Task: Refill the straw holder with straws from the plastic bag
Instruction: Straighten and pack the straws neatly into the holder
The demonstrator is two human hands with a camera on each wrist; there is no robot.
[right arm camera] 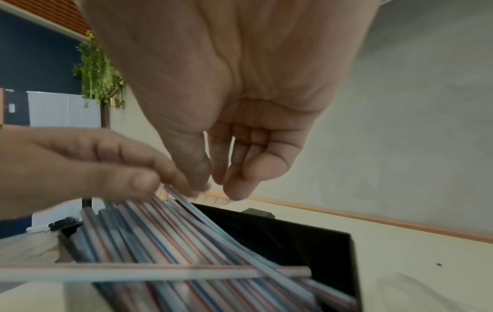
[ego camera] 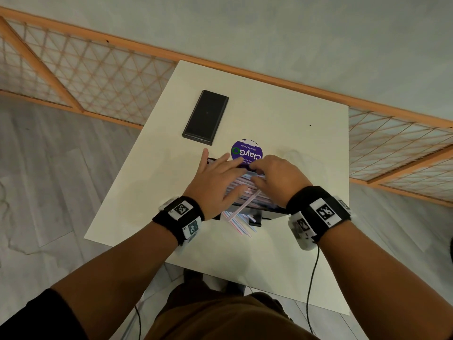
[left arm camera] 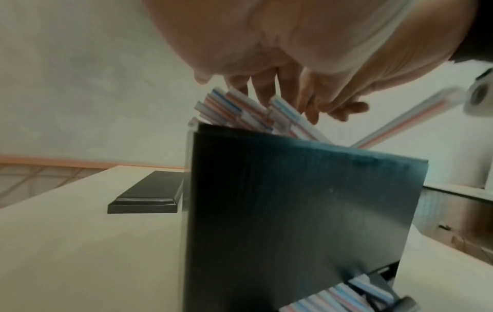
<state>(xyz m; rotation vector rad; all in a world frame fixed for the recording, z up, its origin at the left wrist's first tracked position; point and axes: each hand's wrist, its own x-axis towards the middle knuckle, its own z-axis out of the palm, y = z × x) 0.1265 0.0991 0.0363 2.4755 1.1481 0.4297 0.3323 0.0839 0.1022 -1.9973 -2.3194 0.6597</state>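
Observation:
A black straw holder (ego camera: 268, 213) (left arm camera: 306, 200) stands on the white table (ego camera: 294, 106), its top uncovered and heaped with striped straws (ego camera: 241, 180) (right arm camera: 186, 242). My left hand (ego camera: 217, 177) lies on the pile with fingers spread and straight. My right hand (ego camera: 274, 176) (right arm camera: 226, 168) hovers over the far right end with bent fingers whose tips touch the straws; nothing shows between thumb and fingers. One straw (ego camera: 242, 204) (right arm camera: 160, 272) lies askew across the pile. More straws (ego camera: 239, 223) (left arm camera: 346, 295) poke out of the holder's bottom tray. The plastic bag is not clearly seen.
A black rectangular lid (ego camera: 206, 116) (left arm camera: 149, 194) lies flat on the far left of the table. A round purple labelled disc (ego camera: 246, 149) sits just beyond the holder. A lattice railing and a wall run behind the table.

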